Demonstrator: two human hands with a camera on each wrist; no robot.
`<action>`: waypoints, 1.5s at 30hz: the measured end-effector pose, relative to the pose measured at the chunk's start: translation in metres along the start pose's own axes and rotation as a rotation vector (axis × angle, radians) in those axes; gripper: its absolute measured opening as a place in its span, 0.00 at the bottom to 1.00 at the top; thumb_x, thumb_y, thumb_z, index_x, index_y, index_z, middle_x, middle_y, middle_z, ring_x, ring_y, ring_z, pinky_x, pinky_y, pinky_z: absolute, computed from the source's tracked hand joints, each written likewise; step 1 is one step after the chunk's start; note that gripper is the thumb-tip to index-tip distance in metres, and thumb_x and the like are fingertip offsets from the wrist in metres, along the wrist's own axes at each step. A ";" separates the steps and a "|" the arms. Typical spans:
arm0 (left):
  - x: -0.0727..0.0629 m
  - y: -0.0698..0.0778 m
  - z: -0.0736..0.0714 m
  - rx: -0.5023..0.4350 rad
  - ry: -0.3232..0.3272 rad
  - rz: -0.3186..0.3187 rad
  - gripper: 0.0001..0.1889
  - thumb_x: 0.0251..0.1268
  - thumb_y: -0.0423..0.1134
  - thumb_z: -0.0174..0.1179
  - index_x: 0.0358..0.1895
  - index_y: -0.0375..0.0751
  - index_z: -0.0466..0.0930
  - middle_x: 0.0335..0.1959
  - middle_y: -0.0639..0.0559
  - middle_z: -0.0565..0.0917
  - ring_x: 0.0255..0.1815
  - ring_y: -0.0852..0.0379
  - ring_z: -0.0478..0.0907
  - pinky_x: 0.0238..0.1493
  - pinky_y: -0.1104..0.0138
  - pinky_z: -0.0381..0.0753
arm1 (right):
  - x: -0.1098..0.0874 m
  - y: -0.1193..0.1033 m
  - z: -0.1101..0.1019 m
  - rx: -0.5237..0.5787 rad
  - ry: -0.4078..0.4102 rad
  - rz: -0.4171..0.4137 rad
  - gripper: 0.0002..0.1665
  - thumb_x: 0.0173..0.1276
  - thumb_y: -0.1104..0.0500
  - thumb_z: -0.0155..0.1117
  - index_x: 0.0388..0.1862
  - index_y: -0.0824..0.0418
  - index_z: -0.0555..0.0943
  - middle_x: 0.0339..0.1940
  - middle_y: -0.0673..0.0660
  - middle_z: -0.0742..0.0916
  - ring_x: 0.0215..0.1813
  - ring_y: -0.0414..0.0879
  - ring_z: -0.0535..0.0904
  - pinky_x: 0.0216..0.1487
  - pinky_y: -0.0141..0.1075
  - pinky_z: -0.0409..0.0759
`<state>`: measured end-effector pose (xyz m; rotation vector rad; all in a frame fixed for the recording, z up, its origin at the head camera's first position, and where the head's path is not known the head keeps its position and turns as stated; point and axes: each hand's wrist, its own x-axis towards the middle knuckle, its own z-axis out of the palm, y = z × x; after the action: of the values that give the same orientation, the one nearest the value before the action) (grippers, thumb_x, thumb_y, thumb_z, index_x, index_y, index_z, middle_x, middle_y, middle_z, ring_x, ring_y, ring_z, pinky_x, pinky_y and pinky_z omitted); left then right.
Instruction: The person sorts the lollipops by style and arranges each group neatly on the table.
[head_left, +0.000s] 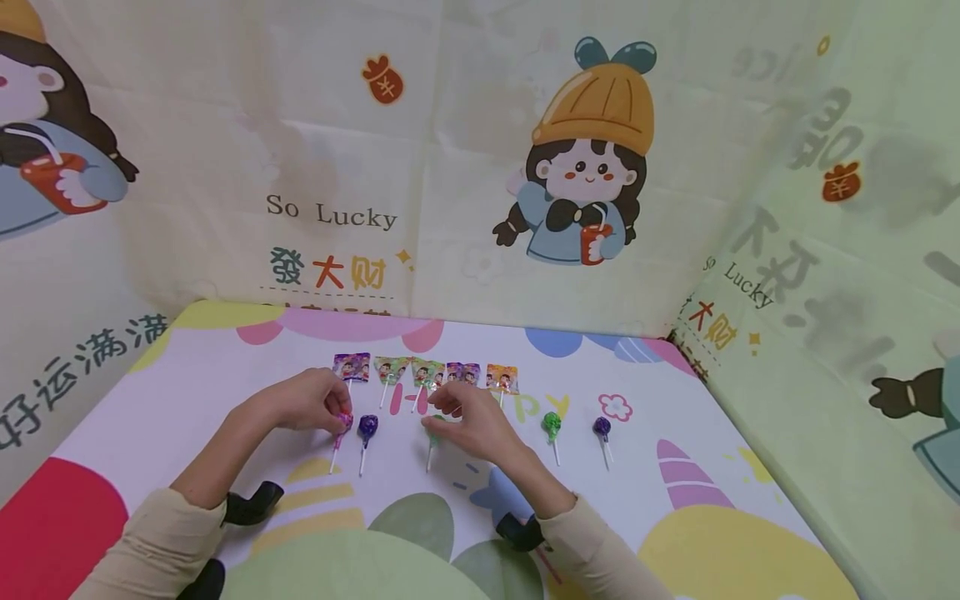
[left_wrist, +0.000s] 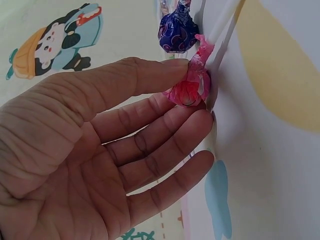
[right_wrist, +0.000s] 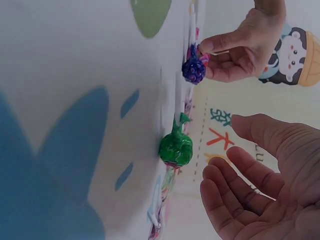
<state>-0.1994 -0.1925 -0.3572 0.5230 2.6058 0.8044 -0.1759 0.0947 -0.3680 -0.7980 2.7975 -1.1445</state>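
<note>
With thumb and fingertips, my left hand (head_left: 307, 398) pinches the wrapped head of a pink lollipop (left_wrist: 187, 92), its white stick pointing toward me in the head view. Just right of it lies a purple lollipop (head_left: 367, 427). My right hand (head_left: 480, 421) hovers over a green lollipop (right_wrist: 176, 150), partly covering it in the head view. In the right wrist view that hand's fingers (right_wrist: 240, 185) are loosely bent, with a gap between them and the green candy.
Farther right on the patterned table (head_left: 585, 533) lie another green lollipop (head_left: 552, 425) and another purple one (head_left: 602, 427). Behind them runs a row of several flat-wrapped lollipops, including an orange one (head_left: 502, 379). A printed cloth backdrop (head_left: 450, 167) rises behind the table.
</note>
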 end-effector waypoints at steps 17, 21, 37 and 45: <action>0.001 0.001 0.001 0.015 0.005 -0.004 0.08 0.56 0.33 0.75 0.36 0.40 0.84 0.29 0.51 0.80 0.33 0.55 0.74 0.37 0.64 0.79 | 0.002 0.015 0.004 -0.090 -0.077 0.007 0.15 0.65 0.59 0.75 0.48 0.63 0.87 0.41 0.55 0.89 0.45 0.48 0.84 0.48 0.38 0.83; 0.002 0.001 0.002 0.019 0.004 -0.008 0.08 0.56 0.34 0.75 0.36 0.40 0.84 0.29 0.51 0.80 0.32 0.55 0.74 0.37 0.64 0.80 | 0.002 0.017 0.005 -0.105 -0.089 0.008 0.13 0.65 0.60 0.75 0.48 0.62 0.87 0.39 0.53 0.88 0.41 0.46 0.82 0.45 0.32 0.81; 0.001 0.001 0.001 0.022 0.014 0.013 0.08 0.56 0.33 0.75 0.35 0.40 0.84 0.28 0.52 0.80 0.32 0.55 0.74 0.36 0.65 0.78 | 0.004 0.021 0.007 -0.071 -0.095 0.033 0.12 0.65 0.61 0.75 0.47 0.61 0.87 0.38 0.51 0.89 0.40 0.42 0.80 0.45 0.31 0.81; 0.002 0.000 0.001 0.024 0.013 0.015 0.08 0.56 0.33 0.75 0.35 0.41 0.84 0.28 0.51 0.80 0.32 0.55 0.73 0.36 0.64 0.78 | 0.004 0.021 0.006 -0.056 -0.097 0.027 0.12 0.65 0.61 0.74 0.47 0.61 0.87 0.39 0.51 0.89 0.39 0.40 0.80 0.45 0.30 0.80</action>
<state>-0.2005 -0.1917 -0.3586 0.5462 2.6294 0.7840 -0.1876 0.1014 -0.3857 -0.7944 2.7634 -0.9988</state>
